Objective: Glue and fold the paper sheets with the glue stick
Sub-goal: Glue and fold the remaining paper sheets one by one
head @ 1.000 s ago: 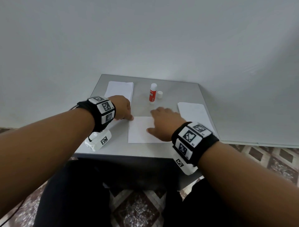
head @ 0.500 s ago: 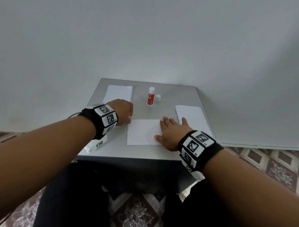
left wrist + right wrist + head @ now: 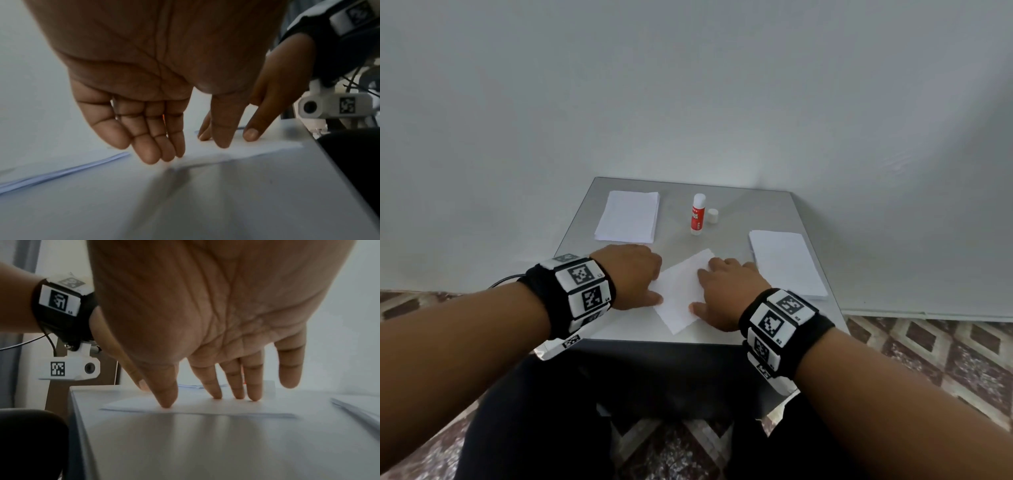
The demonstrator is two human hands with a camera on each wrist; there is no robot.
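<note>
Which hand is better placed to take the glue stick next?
Right, probably. Both the right hand and left hand rest on the sheet, but the glue stick stands nearer the right fingers.

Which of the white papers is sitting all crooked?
The single sheet in the middle, under both hands: its corners point diagonally. The left stack and the right stack lie straight with the table edges, untouched.

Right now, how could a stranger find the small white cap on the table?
Look at the grey table, toward its far edge by the wall. The red and white glue stick stands upright there, and the cap sits just right of it, the only small round white thing among flat papers.
</note>
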